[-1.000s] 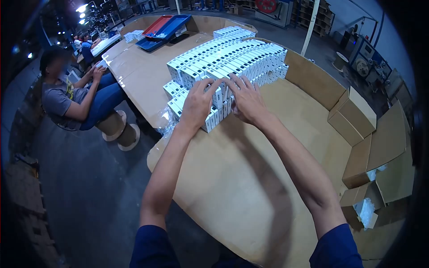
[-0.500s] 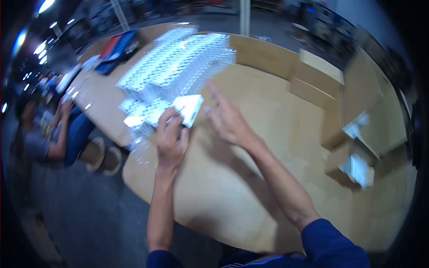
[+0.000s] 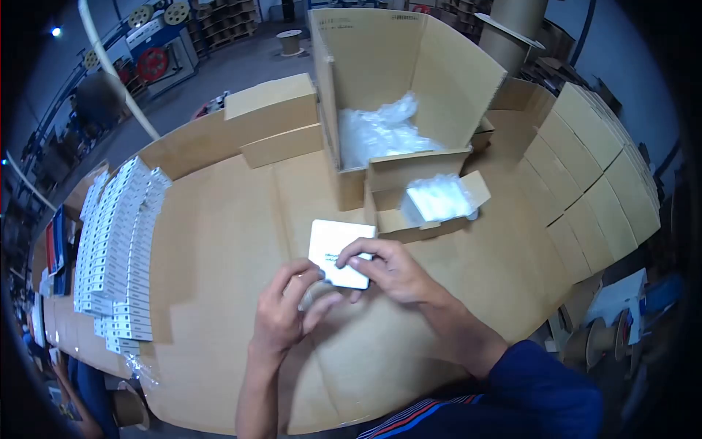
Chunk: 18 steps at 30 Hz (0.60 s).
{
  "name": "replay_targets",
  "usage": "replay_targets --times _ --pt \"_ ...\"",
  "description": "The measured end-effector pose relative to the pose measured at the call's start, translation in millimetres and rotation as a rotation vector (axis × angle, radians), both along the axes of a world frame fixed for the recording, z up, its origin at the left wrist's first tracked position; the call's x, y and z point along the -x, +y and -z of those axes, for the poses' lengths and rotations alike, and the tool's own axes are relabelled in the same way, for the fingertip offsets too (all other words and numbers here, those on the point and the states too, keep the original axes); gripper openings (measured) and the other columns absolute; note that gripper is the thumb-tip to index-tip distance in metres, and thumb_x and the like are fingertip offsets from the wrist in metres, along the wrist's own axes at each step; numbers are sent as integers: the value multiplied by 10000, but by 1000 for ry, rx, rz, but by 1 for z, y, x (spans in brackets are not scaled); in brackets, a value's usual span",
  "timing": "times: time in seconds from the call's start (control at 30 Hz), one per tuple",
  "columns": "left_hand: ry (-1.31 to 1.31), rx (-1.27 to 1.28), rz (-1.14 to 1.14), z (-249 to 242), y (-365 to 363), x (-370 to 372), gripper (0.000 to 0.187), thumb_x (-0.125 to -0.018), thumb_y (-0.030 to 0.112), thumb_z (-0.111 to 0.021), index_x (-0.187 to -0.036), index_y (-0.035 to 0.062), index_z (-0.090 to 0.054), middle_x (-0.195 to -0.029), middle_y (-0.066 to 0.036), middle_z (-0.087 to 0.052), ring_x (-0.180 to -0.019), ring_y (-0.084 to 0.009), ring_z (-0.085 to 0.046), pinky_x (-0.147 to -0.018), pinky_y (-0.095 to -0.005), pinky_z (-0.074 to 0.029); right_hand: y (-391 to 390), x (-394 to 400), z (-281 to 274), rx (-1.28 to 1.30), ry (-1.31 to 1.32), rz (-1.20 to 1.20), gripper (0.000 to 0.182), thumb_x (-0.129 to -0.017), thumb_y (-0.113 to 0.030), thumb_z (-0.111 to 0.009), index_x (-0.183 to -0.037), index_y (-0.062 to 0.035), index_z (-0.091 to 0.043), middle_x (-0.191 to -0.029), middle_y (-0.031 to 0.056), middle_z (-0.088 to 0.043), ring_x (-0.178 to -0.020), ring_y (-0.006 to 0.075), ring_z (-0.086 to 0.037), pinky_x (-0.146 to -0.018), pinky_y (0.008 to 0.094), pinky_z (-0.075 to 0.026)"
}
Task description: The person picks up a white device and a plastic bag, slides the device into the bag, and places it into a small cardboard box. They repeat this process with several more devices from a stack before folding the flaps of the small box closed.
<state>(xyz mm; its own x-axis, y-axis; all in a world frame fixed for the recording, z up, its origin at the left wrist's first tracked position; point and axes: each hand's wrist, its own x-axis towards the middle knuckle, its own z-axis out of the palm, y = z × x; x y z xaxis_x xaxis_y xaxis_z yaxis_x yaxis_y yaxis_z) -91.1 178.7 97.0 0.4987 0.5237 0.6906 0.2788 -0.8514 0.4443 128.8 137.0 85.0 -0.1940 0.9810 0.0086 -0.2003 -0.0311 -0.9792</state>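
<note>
I hold one small white box (image 3: 336, 245) above the cardboard-covered table (image 3: 219, 241), near its front edge. My right hand (image 3: 387, 269) grips the box's near right corner from above. My left hand (image 3: 289, 311) pinches its near left edge from below, fingers curled. A long stack of identical white boxes (image 3: 117, 249) lies in rows at the far left of the table, well apart from both hands.
Just beyond the held box stands a small open carton (image 3: 431, 205) with clear plastic bags in it. Behind it a large open carton (image 3: 395, 95) holds a crumpled plastic liner. Flat cartons (image 3: 585, 168) line the right side. Another person sits at bottom left.
My left hand took one white box off the stack and brought it toward me. My right hand has joined it on the box. My view swung right, from the stack to the open cartons.
</note>
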Motion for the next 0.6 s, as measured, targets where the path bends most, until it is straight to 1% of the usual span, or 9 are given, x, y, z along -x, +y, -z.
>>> replay_targets --times 0.03,0.2,0.23,0.27,0.33,0.43,0.47,0.53,0.6 --pt "-19 45 18 -9 4 -18 145 -877 5 -760 -984 0 -663 -962 -139 -688 -852 -269 -698 -724 -367 -570 -5 -22 -3 -38 -20 42 168 -1069 -37 -526 -1149 19 -662 -1148 51 -641 -978 135 -663 -721 307 -686" --pt "-42 -22 50 -66 50 -141 47 -932 21 -705 -920 -22 -688 -817 -142 -683 -738 -263 -689 -680 -359 -537 -9 -129 -39 -317 -279 364 231 -1065 21 -468 -1109 20 -695 -1063 80 -690 -927 127 -671 -722 255 -576" --pt "7 -21 60 -72 70 -169 64 -933 35 -704 -930 -27 -691 -833 -157 -692 -740 -288 -689 -682 -377 -537 -4 -150 -53 -377 -411 418 215 -1048 -7 -509 -1107 -15 -716 -1053 111 -708 -912 153 -680 -749 278 -541" --pt "57 -15 66 -77 92 -196 83 -934 49 -703 -940 -33 -693 -848 -172 -701 -742 -313 -689 -685 -395 -537 0 -171 -63 -424 -666 518 221 -1029 -58 -549 -1143 -59 -738 -1050 144 -711 -999 214 -669 -868 323 -519" --pt "220 -68 65 -74 148 -249 128 -919 86 -721 -943 -37 -695 -873 -203 -714 -813 -374 -710 -728 -441 -550 21 -197 -72 -539 -831 619 289 -1030 -133 -554 -1263 -105 -723 -1154 193 -680 -1113 292 -626 -999 376 -472" --pt "595 9 -26 -55 226 -320 205 -864 145 -781 -999 -2 -732 -913 -217 -724 -964 -413 -717 -849 -473 -580 61 -228 -78 -562 -854 567 370 -1082 -183 -467 -1383 -103 -668 -1293 159 -593 -1222 273 -528 -1119 380 -380" --pt "753 9 -87 -45 245 -339 254 -855 161 -795 -1065 23 -760 -958 -223 -732 -1020 -409 -722 -896 -480 -590 73 -232 -81 -566 -849 537 434 -1120 -308 -400 -1429 -113 -635 -1341 190 -554 -1279 309 -520 -1154 386 -356" --pt "803 -55 -66 -15 277 -362 251 -848 161 -803 -1062 34 -764 -1062 -216 -727 -1055 -406 -718 -915 -481 -592 93 -239 -79 -500 -796 531 511 -1140 -382 -314 -1457 -108 -607 -1382 208 -525 -1347 330 -495 -1184 395 -332" --pt "852 -114 -51 7 300 -374 248 -847 165 -805 -1058 40 -767 -1151 -216 -712 -1085 -399 -713 -928 -482 -593 109 -250 -71 -487 -717 546 538 -1134 -430 -323 -1459 -100 -597 -1406 242 -511 -1351 367 -507 -1170 429 -362"
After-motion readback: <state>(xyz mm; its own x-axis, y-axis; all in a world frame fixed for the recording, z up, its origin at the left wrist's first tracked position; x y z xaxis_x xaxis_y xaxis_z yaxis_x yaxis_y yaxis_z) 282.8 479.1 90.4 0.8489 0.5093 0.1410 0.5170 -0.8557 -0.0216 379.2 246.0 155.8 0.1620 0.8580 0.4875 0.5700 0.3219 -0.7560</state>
